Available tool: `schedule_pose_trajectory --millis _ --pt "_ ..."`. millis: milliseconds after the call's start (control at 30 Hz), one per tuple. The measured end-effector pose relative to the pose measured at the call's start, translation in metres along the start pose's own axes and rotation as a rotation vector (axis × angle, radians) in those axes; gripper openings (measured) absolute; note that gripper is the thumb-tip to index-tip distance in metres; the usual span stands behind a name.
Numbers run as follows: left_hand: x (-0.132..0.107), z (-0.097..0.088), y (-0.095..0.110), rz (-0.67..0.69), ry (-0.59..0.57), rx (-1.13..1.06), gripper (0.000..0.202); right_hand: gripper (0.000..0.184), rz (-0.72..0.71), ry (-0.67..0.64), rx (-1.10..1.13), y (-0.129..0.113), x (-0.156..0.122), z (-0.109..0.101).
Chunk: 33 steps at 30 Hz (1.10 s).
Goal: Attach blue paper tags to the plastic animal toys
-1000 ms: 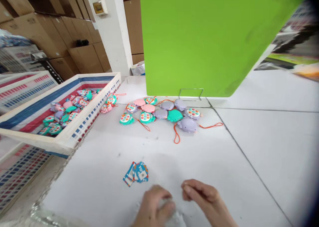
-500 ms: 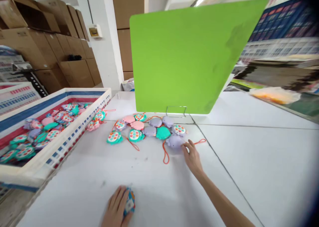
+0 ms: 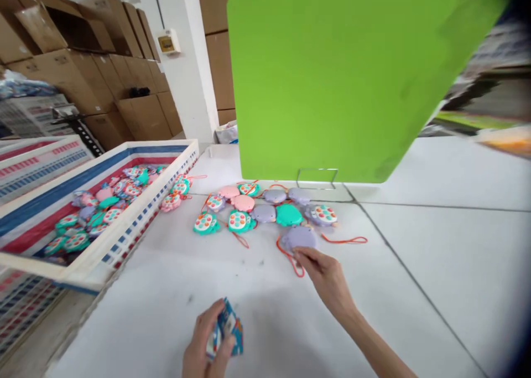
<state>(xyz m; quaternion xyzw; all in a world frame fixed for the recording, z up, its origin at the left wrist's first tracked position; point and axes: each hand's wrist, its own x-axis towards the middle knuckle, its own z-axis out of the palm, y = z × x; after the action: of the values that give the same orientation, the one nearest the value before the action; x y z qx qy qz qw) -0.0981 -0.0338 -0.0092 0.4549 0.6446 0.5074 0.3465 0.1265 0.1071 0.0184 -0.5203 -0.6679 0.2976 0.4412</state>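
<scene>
My left hand (image 3: pixel 208 342) grips a small blue printed carton (image 3: pixel 232 328) at the near part of the table, thumb on one side and fingers on the other. The fingers of my right hand (image 3: pixel 323 272) pinch the near edge of a lavender animal-shaped toy (image 3: pixel 299 238). A red cord loop (image 3: pixel 295 266) hangs beside that toy. Just behind it is a group of similar toys, among them a green toy (image 3: pixel 289 215), a pink toy (image 3: pixel 243 203) and a lavender toy with coloured buttons (image 3: pixel 323 215).
A white basket (image 3: pixel 83 264) lined with striped cloth holds many such toys at the left. Two toys lie against its side. A large green board (image 3: pixel 332 84) stands on the white table (image 3: pixel 440 245) at the back, with a wire stand (image 3: pixel 317 170) at its foot. Cardboard boxes (image 3: pixel 145 118) are stacked behind.
My right hand has drawn the lavender toy slightly nearer, apart from the group. My left hand has lifted and tilted the carton, which was flat under my fingers. The view has shifted.
</scene>
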Motion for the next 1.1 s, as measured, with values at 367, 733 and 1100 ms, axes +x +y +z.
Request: schedule_pose_trajectory --millis 367,733,1100 --pt "0.003 0.02 0.042 -0.665 -0.464 -1.065 0.044 0.032 0.324 -0.403 0.31 -0.062 -0.097 0.014" --pt "-0.014 0.024 0.052 -0.628 -0.454 -1.07 0.027 0.023 0.217 -0.34 0.303 -0.083 -0.099 0.019" --pt "-0.02 0.023 0.053 -0.484 -0.424 -0.921 0.024 0.011 0.29 -0.392 0.322 -0.092 -0.098 0.018"
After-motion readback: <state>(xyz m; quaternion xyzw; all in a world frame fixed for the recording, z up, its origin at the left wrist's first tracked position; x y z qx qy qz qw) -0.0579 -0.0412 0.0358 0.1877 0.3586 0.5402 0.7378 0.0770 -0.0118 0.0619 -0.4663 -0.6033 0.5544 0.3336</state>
